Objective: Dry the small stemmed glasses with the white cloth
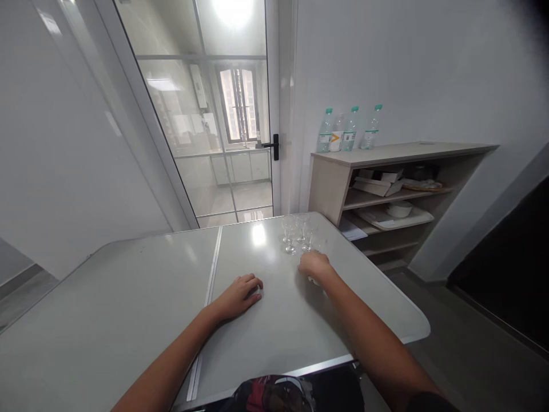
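My left hand (pixel 243 293) rests on the grey-white table with its fingers curved and the thumb apart from them. A small pale patch shows between thumb and fingers; I cannot tell whether it is an object or the tabletop. Farther right, my right hand (pixel 315 267) is closed just in front of a group of clear stemmed glasses (pixel 290 243). Its fingers wrap round what looks like a glass (pixel 314 280), mostly hidden, with a clear edge showing below the hand. Several glasses stand upright and close together near the table's far right corner.
The table (pixel 141 297) has a metal seam (pixel 213 263) running across it. Behind stands a glazed door (pixel 240 114) with a black handle. A low shelf unit (pixel 330 180) at the right holds plastic bottles (pixel 350 130) on top, with boxes and a white bowl (pixel 400 209) inside.
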Motion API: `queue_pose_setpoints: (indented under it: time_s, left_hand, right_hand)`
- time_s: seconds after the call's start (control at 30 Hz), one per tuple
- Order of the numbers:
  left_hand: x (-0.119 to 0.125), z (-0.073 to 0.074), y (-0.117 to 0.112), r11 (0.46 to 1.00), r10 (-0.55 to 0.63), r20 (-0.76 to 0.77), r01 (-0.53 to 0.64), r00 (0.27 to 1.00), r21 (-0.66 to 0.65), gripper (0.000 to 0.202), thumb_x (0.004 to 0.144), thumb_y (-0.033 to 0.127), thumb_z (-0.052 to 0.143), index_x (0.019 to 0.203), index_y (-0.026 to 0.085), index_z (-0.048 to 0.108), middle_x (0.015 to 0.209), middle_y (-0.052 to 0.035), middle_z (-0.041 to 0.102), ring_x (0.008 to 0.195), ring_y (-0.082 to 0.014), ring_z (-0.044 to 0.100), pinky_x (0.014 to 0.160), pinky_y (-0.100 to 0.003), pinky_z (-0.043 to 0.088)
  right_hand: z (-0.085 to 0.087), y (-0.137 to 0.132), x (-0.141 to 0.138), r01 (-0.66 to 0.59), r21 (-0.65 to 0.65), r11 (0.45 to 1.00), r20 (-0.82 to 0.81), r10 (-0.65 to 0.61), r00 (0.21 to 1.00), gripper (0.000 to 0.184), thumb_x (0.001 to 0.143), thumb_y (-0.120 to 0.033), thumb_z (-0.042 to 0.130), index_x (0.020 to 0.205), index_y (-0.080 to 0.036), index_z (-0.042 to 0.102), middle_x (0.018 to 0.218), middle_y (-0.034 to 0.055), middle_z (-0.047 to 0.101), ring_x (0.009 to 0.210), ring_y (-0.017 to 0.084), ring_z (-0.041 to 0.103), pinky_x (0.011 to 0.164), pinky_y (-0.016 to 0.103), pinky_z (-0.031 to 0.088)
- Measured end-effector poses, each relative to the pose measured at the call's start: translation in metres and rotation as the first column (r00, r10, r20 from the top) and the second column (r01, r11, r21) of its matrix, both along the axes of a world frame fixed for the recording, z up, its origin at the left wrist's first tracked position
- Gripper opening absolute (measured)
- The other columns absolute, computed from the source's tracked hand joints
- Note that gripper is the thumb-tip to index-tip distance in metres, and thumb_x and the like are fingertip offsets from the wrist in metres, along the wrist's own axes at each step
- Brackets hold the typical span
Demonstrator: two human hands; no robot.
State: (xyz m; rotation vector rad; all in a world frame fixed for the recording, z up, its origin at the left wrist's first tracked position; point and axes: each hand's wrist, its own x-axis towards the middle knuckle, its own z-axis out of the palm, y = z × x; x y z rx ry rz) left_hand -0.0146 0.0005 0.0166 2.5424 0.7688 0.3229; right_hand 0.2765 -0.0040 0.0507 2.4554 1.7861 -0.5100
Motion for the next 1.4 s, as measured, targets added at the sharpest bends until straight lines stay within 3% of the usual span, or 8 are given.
queue_pose_setpoints:
  time_s: [0.27,0.7,0.9,1.0,1.13,1.2,1.3,1.4]
  left_hand:
    - [0.001,0.003,-0.002,1.0,-0.005,0.001,0.005,1.0,0.009,0.02,0.099,0.034,0.05,0.114,0.025,0.061,0.11,-0.0056,0.062,0.101,-0.0231,0.059,0.095,-0.039,0.044]
    - [0.001,0.002,-0.002,1.0,-0.004,-0.008,0.005,1.0,0.019,0.02,0.1,0.032,0.049,0.114,0.025,0.061,0.11,-0.0058,0.062,0.101,-0.0231,0.059,0.094,-0.039,0.043]
    - [0.001,0.0,-0.002,1.0,-0.005,-0.004,0.005,1.0,0.03,0.02,0.099,0.033,0.05,0.113,0.025,0.061,0.101,-0.0051,0.062,0.093,-0.0217,0.059,0.091,-0.038,0.043]
    - [0.001,-0.001,-0.001,0.999,-0.007,-0.005,0.007,1.0,0.039,0.02,0.099,0.033,0.05,0.112,0.024,0.061,0.1,-0.005,0.062,0.093,-0.0218,0.059,0.091,-0.038,0.043]
    - [0.0,-0.004,0.001,0.999,0.001,0.002,-0.001,1.0,0.039,0.015,0.097,0.032,0.052,0.106,0.023,0.06,0.1,-0.005,0.063,0.093,-0.0223,0.059,0.09,-0.038,0.043]
    - [0.0,-0.005,0.002,0.999,0.013,0.025,-0.014,1.0,0.034,0.013,0.096,0.033,0.052,0.099,0.022,0.058,0.099,-0.0054,0.063,0.092,-0.0225,0.058,0.088,-0.037,0.044]
    - [0.0,-0.006,0.004,1.0,0.007,0.054,-0.008,0.998,0.016,0.012,0.096,0.031,0.05,0.093,0.021,0.056,0.095,-0.0052,0.063,0.085,-0.0214,0.057,0.082,-0.035,0.044]
    - [0.0,-0.005,0.004,1.0,-0.003,0.065,0.002,0.998,0.015,0.01,0.096,0.029,0.05,0.093,0.021,0.055,0.093,-0.0046,0.063,0.083,-0.0207,0.057,0.081,-0.035,0.044]
  right_hand:
    - [0.005,0.0,0.005,0.011,-0.099,0.995,-0.015,-0.013,1.0,0.01,0.077,-0.014,0.067,0.076,-0.017,0.076,0.08,0.0147,0.076,0.09,0.028,0.074,0.075,0.031,0.054]
    - [0.008,-0.003,0.002,-0.004,-0.056,0.998,0.035,0.006,0.999,0.02,0.077,-0.014,0.066,0.094,-0.015,0.078,0.094,0.0166,0.077,0.096,0.028,0.074,0.073,0.029,0.053]
    - [0.015,-0.014,-0.016,-0.128,0.046,0.991,0.084,0.124,0.989,0.024,0.079,-0.014,0.064,0.099,-0.014,0.077,0.105,0.021,0.075,0.099,0.032,0.073,0.073,0.033,0.052]
    - [0.011,-0.017,-0.042,-0.3,0.106,0.948,0.073,0.293,0.953,0.023,0.081,-0.02,0.064,0.1,-0.015,0.076,0.105,0.0198,0.075,0.098,0.032,0.072,0.077,0.033,0.05]
    - [-0.004,-0.019,-0.082,-0.495,0.207,0.844,0.037,0.499,0.866,0.028,0.088,-0.033,0.06,0.112,-0.022,0.07,0.113,0.0123,0.074,0.103,0.027,0.069,0.083,0.031,0.046]
    - [-0.014,-0.018,-0.094,-0.58,0.277,0.766,0.034,0.596,0.803,0.026,0.09,-0.03,0.057,0.111,-0.021,0.068,0.11,0.0109,0.074,0.1,0.025,0.069,0.08,0.029,0.044]
    - [-0.027,-0.014,-0.098,-0.596,0.364,0.716,0.006,0.638,0.77,0.022,0.087,-0.025,0.057,0.106,-0.02,0.067,0.105,0.0094,0.074,0.093,0.023,0.068,0.073,0.027,0.04]
    - [-0.033,-0.009,-0.092,-0.57,0.395,0.72,-0.085,0.646,0.758,0.018,0.085,-0.02,0.058,0.1,-0.022,0.067,0.103,0.0054,0.075,0.089,0.021,0.068,0.069,0.025,0.036]
